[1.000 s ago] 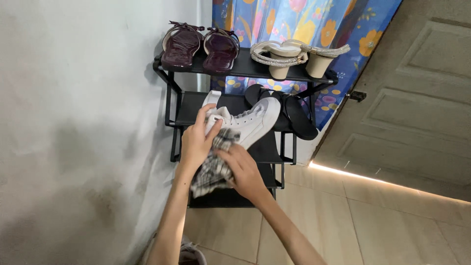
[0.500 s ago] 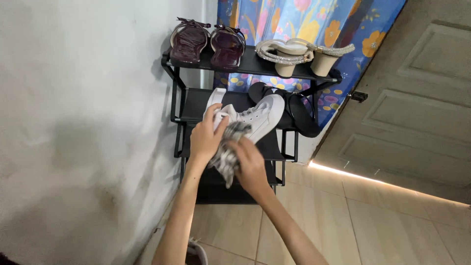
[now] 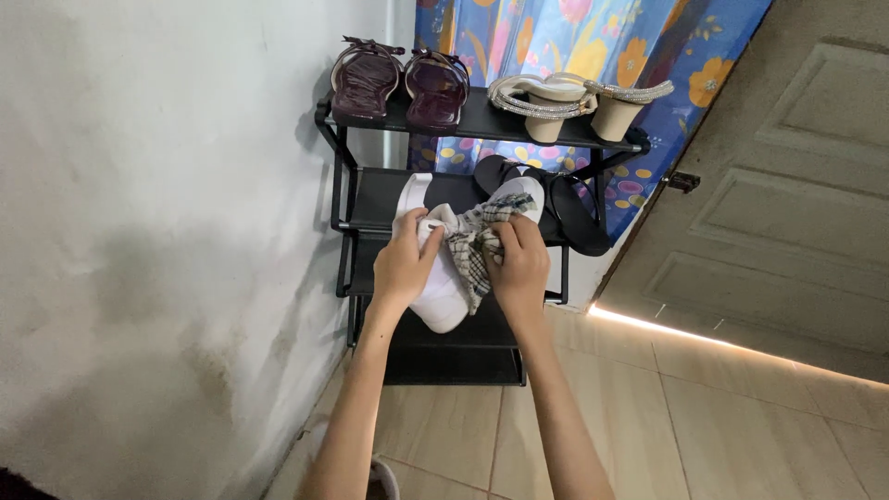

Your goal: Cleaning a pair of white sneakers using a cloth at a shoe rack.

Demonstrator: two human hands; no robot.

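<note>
Head view: left hand grips a white leather sneaker from its side, fingers curled over the upper; right hand pinches a checked grey-white cloth bunched against it, all before the black metal shoe rack.

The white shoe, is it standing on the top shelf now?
No, both hands hold the white shoe in front of the rack's middle shelf.

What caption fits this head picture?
Two hands rub a white shoe with a checked cloth by a rack.
</note>
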